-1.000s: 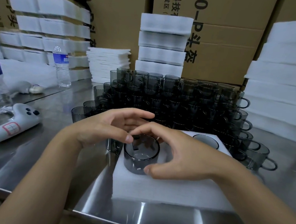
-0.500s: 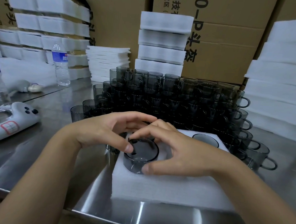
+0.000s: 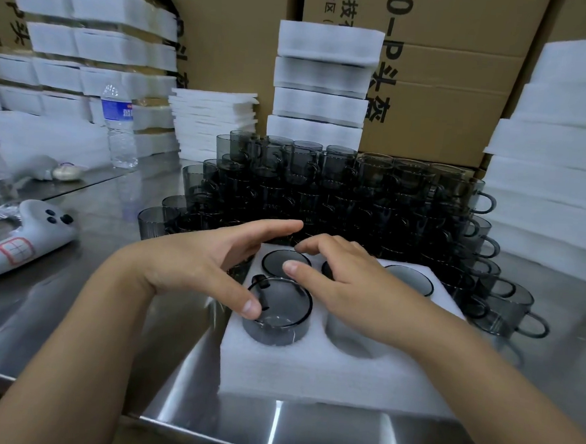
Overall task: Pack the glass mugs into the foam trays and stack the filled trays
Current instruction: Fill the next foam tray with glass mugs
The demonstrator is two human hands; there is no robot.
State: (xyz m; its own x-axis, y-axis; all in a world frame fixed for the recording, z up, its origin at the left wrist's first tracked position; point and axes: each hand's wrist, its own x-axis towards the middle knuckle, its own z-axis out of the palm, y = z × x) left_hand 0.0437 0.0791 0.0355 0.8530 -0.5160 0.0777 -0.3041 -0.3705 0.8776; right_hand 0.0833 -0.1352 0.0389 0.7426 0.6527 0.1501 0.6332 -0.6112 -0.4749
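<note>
A white foam tray (image 3: 327, 371) lies on the steel table in front of me. A smoky glass mug (image 3: 279, 315) sits partly sunk in its front-left pocket. My left hand (image 3: 210, 268) presses its thumb on that mug's rim, fingers straight. My right hand (image 3: 346, 287) hovers over the tray's middle with relaxed, spread fingers and holds nothing. Two more mugs (image 3: 284, 262) (image 3: 408, 280) sit in the back pockets. The front-right pocket (image 3: 349, 338) shows no mug. A large stack of loose grey mugs (image 3: 354, 198) stands behind the tray.
A tall pile of filled foam trays (image 3: 322, 83) stands at the back centre, foam sheets (image 3: 215, 124) to its left, more foam (image 3: 556, 162) at right. A water bottle (image 3: 119, 128) and a white handheld device (image 3: 19, 239) lie at left. Cardboard boxes (image 3: 447, 94) line the back.
The mug has gone down deeper into the front-left pocket. My right hand has let go of it and lifted away to the right; my left thumb stays on the rim.
</note>
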